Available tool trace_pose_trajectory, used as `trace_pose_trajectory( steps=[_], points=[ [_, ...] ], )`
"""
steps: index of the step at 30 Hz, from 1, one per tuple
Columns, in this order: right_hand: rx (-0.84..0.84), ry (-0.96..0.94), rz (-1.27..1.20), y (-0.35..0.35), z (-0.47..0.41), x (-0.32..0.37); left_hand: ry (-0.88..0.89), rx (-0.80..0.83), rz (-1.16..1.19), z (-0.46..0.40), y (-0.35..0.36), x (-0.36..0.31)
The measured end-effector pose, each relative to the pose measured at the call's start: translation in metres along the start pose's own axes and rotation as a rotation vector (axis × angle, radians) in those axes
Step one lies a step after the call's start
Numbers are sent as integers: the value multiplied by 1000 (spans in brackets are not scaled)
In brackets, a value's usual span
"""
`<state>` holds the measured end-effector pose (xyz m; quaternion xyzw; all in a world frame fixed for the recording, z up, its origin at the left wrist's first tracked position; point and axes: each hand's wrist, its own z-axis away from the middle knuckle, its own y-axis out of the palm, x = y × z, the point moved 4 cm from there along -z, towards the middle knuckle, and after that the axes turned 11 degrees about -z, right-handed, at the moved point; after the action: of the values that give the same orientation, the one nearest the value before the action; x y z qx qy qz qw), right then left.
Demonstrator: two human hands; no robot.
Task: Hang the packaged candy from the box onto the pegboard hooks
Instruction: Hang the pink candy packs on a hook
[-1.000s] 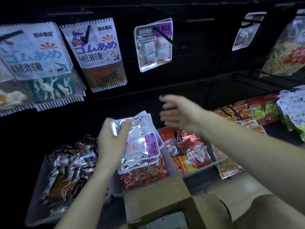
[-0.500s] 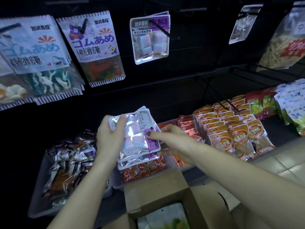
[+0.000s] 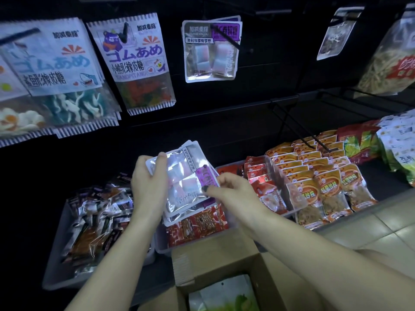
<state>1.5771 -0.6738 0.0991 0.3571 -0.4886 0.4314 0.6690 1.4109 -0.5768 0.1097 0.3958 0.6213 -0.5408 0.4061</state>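
The right hand's fingers point(image 3: 207, 189) are pinched on the purple-labelled edge of the top soft-candy packet point(image 3: 186, 178), thumb and forefinger closed on its near right side. A second ago this right hand point(image 3: 226, 189) was raised and empty above the packets; half a second ago it had only come down to touch the label. Now it has a grip, so peeling one packet off the stack looks to be the step in hand. The left hand point(image 3: 148, 185) is clamped round the far left end of the whole stack of packets point(image 3: 179, 212), thumb over the top corner and fingers curled behind, as it has been throughout.

The stack is held in the air above the clear bins point(image 3: 161, 245) of red snack packs on the lower shelf, not resting on anything. Above it, on the dark pegboard point(image 3: 258, 70), a hook point(image 3: 233, 43) already carries matching packets point(image 3: 211, 50), and that is probably where this one belongs. To the left of these hang gummy bags point(image 3: 137, 63). At the near edge of the view the open cardboard box point(image 3: 224, 272) still holds a packet or more with green print, so the task seems well short of finished. The hanging hole must be lined up on the hook tip.
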Motion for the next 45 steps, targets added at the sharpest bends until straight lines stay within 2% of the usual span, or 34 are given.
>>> trace_pose_trajectory(
  steps=[7,13,16,23,26,31,34,40,45],
  points=[
    [-44,181,-448,-5,-1,7,-3,-7,-4,-2,-1,0],
    [-108,211,-565,-1,-2,2,-10,15,-13,-1,1,0],
    [-78,191,-614,-1,-2,3,10,-16,-27,1,0,-2],
    [-87,226,-520,12,3,-4,58,-33,-37,6,4,-4],
    [-104,169,-536,7,1,2,-16,-33,27,3,3,0],
    [-45,105,-608,-5,0,27,-22,-62,42,-5,-3,3],
    [-19,28,-601,-19,-5,58,-21,-20,42,-10,-4,5],
    [-40,-349,-457,-45,-13,133,44,-45,5,-14,-8,4],
    [-5,-471,-405,-62,-15,162,81,-54,19,-10,-8,-4]
  ],
)
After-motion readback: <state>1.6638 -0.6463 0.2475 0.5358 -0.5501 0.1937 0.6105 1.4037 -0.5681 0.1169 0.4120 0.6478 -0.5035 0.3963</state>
